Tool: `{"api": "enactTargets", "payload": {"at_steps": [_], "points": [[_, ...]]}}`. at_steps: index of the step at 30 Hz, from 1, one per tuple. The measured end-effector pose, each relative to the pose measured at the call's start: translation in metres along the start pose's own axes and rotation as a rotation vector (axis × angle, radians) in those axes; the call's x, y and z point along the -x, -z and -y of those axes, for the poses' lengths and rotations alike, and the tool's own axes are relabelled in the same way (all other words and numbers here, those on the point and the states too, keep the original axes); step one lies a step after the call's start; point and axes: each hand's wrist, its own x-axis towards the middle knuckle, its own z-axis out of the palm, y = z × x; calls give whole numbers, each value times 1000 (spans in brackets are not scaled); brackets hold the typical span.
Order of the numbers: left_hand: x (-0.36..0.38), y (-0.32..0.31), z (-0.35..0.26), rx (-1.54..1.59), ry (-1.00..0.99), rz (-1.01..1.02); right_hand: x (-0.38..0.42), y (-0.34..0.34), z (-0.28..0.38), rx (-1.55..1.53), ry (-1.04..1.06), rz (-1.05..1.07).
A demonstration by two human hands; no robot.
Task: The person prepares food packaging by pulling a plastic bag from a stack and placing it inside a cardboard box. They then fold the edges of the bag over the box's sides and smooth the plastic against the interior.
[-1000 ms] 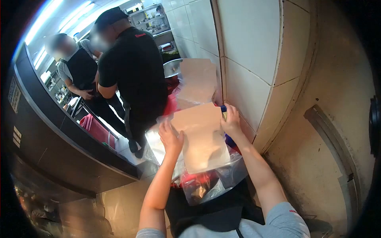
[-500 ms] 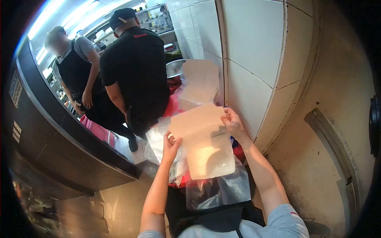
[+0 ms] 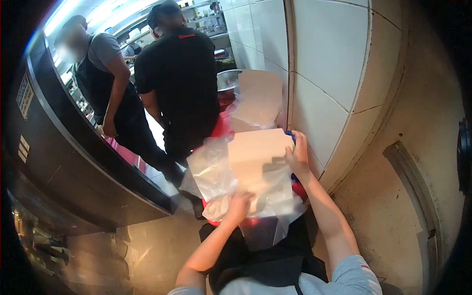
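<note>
A tan rectangular sheet point(image 3: 255, 152) lies over crumpled clear plastic point(image 3: 211, 167) on something red. My right hand point(image 3: 299, 155) grips the sheet's upper right side, next to a blue object point(image 3: 290, 133) mostly hidden behind it. Blurred, my left hand point(image 3: 238, 209) rests at the lower left of the sheet, over the plastic; its fingers cannot be made out clearly. Farther back, a second tan sheet point(image 3: 260, 96) sits on more clear plastic.
Two people point(image 3: 177, 78) point(image 3: 105, 73) stand at the back left, by a kitchen opening. A metal bowl point(image 3: 228, 79) is beyond the far sheet. White wall tiles point(image 3: 329, 64) rise on the right; a dark counter side point(image 3: 73, 172) runs along the left.
My left hand has moved down and right, from the sheet's left edge to its lower part. The sheet now lies lower on the plastic. The person at far left has shifted.
</note>
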Motion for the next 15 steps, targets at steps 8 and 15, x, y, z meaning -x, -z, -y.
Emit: {"api": "enactTargets", "payload": {"at_steps": [8, 15], "points": [[5, 11, 3, -30, -139, 186, 45, 4, 28, 353, 462, 178], [10, 26, -3, 70, -85, 291, 75, -30, 9, 619, 458, 455]]}}
